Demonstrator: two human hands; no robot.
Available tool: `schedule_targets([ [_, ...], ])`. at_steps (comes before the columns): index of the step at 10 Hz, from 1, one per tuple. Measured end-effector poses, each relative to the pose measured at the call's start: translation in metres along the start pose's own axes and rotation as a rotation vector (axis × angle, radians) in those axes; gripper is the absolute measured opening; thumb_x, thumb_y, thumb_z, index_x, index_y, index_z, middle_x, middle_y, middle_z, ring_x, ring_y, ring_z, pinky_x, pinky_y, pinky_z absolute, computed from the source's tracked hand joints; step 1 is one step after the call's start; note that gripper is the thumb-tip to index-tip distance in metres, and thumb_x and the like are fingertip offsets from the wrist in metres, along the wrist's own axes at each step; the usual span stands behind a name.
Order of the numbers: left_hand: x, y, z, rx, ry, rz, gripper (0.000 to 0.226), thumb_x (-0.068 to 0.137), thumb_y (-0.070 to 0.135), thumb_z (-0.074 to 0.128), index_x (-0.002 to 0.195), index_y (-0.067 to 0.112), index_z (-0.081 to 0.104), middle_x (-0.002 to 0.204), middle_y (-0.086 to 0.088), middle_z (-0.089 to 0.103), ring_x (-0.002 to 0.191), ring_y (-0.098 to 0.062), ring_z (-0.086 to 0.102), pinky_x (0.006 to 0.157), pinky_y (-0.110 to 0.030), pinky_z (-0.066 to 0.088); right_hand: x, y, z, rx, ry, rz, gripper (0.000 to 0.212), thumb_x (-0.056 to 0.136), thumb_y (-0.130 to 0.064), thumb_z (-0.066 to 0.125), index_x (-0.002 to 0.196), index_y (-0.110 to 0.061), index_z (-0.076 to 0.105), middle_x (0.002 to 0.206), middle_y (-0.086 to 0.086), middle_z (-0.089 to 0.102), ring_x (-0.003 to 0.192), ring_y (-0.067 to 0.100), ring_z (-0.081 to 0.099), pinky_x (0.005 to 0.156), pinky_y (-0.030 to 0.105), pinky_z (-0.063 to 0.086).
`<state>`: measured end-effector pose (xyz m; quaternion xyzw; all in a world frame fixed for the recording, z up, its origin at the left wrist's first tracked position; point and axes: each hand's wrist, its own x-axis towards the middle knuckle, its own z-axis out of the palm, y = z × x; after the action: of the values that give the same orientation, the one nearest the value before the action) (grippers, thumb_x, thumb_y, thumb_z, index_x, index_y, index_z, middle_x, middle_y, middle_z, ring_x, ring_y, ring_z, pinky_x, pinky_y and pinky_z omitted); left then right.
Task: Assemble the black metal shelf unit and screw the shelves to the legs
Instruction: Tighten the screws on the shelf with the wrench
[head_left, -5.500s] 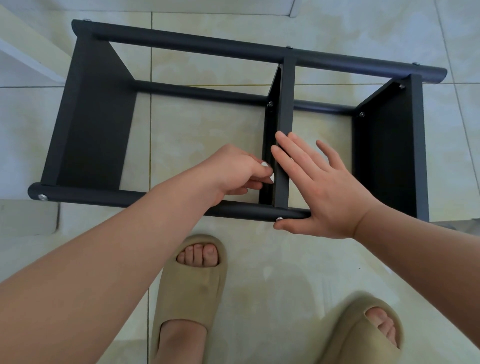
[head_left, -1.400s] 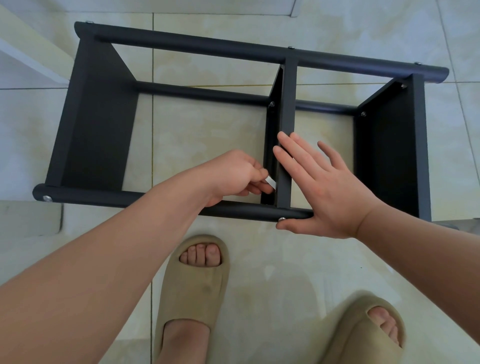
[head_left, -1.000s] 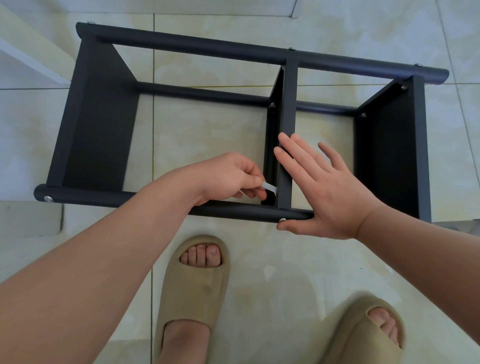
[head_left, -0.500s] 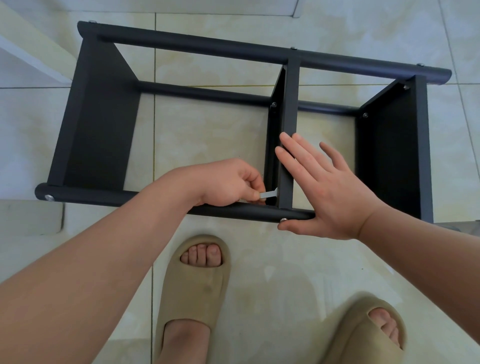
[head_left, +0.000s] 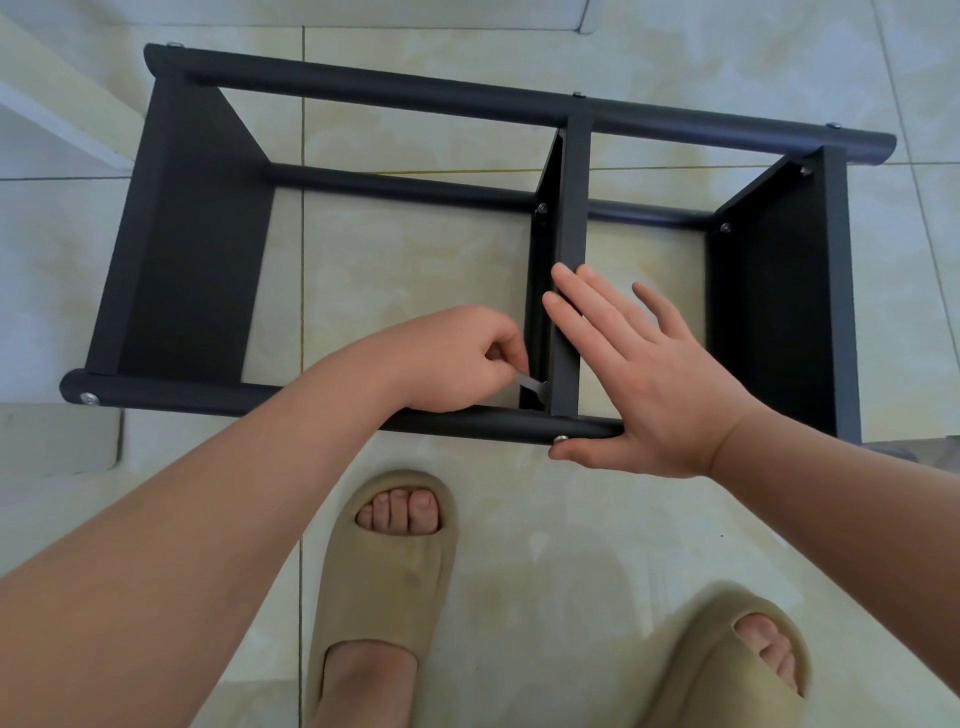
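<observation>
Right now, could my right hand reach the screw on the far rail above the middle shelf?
Probably yes: the right hand lies open on the middle shelf, with nothing between it and that screw.

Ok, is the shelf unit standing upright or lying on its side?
On its side. The shelf unit lies on the floor: its legs run level, its three shelves stand on edge.

The fingertips of the left hand (head_left: 452, 364) curl out of sight around a thin silver tool (head_left: 532, 385). Its tip sits in shadow at the inner corner of the middle shelf (head_left: 569, 260) and the near leg (head_left: 311, 402), too small to tell what it engages. Toward three o'clock the right hand (head_left: 649, 384) covers that leg, and the forearm hides the near corner of the right shelf (head_left: 779, 312). At six o'clock the left slipper (head_left: 384, 587) loses its heel to the edge of view. The right slipper (head_left: 727, 670), at five o'clock, is cut off likewise.
</observation>
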<state>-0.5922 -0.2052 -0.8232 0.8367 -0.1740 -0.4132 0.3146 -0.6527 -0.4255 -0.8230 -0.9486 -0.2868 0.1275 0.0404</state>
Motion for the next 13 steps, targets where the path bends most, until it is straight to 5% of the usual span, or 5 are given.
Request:
schedule_targets([
  [3, 0.0098, 0.01, 0.0098, -0.716, 0.002, -0.278, 0.009, 0.094, 0.016, 0.059, 0.091, 0.017, 0.068, 0.075, 0.006, 0.076, 0.077, -0.008, 0.073, 0.076, -0.028, 0.056, 0.0001, 0.0, -0.0012, 0.003, -0.01, 0.002, 0.115, 0.081, -0.087, 0.034, 0.162, -0.01, 0.01, 0.171, 0.006, -0.002, 0.157, 0.023, -0.001, 0.123, 0.059, 0.016],
  [6, 0.0093, 0.0112, 0.0153, -0.682, 0.23, -0.237, 0.01, 0.09, 0.011, 0.065, 0.087, 0.018, 0.071, 0.077, 0.003, 0.077, 0.073, -0.005, 0.071, 0.084, -0.028, 0.058, -0.0003, 0.0004, -0.0008, -0.001, -0.005, -0.002, 0.114, 0.082, -0.087, 0.034, 0.162, -0.01, 0.01, 0.171, 0.006, -0.001, 0.157, 0.023, -0.002, 0.123, 0.059, 0.017],
  [10, 0.0082, 0.0053, 0.0097, -0.873, 0.094, -0.258, 0.006, 0.094, 0.02, 0.066, 0.097, 0.015, 0.068, 0.083, 0.003, 0.077, 0.08, -0.007, 0.073, 0.083, -0.028, 0.058, -0.0001, 0.0004, 0.0002, -0.002, 0.002, -0.002, 0.115, 0.082, -0.087, 0.035, 0.162, -0.01, 0.01, 0.171, 0.006, -0.002, 0.157, 0.022, -0.002, 0.123, 0.059, 0.017],
  [13, 0.009, 0.0065, 0.0135, -0.753, 0.15, -0.217, 0.004, 0.092, 0.021, 0.069, 0.089, 0.019, 0.071, 0.076, 0.007, 0.075, 0.079, -0.006, 0.071, 0.076, -0.023, 0.054, -0.0001, 0.0007, -0.0005, 0.002, 0.001, -0.001, 0.115, 0.082, -0.087, 0.035, 0.162, -0.01, 0.01, 0.171, 0.006, -0.001, 0.157, 0.023, -0.001, 0.122, 0.059, 0.018],
])
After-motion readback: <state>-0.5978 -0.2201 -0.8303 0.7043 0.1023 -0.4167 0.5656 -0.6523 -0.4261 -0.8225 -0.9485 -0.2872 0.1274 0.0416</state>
